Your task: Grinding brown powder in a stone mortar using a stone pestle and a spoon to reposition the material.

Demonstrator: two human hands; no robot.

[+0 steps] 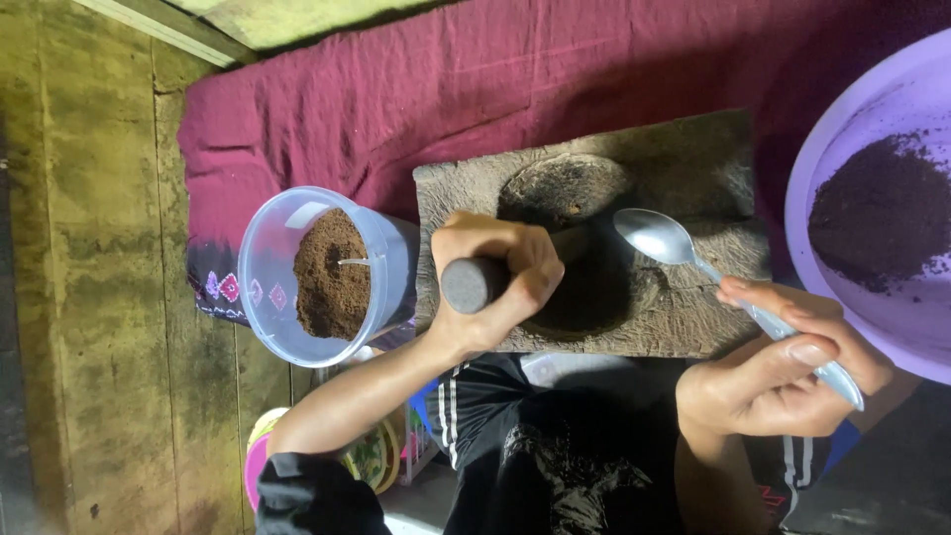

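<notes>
Left hand (495, 282) is clenched around a thick dark pestle (474, 284). The fist wraps the shaft, the butt end points back toward the body, and the working end is hidden behind the fingers, down toward the hollow (565, 188) of the stone slab (693, 159). I read that full-fist grip as one made for pressing and rolling, not for fine placing.

Right hand (783, 367) is closed on the handle of a metal spoon (659, 238), pinched between thumb and fingers near the handle's far end. The bowl faces up and looks empty, lying just over the slab beside the hollow. Held by the tail like that, it reaches the hollow while the hand stays off the stone.

The slab sits on a maroon cloth (396, 89) spread over the wooden floor (89, 297); I judge the cloth is there to catch spills. The hollow is dark, with traces of powder in it.

A clear tub (272, 277) half full of brown powder stands on the left, just beside the slab and tipped toward me, with a small spoon handle (354, 262) poking out of the heap. A purple bowl (842, 149) with darker powder sits at the right edge, near the spoon hand. With one vessel on each side, either hand can reach its own without crossing.
</notes>
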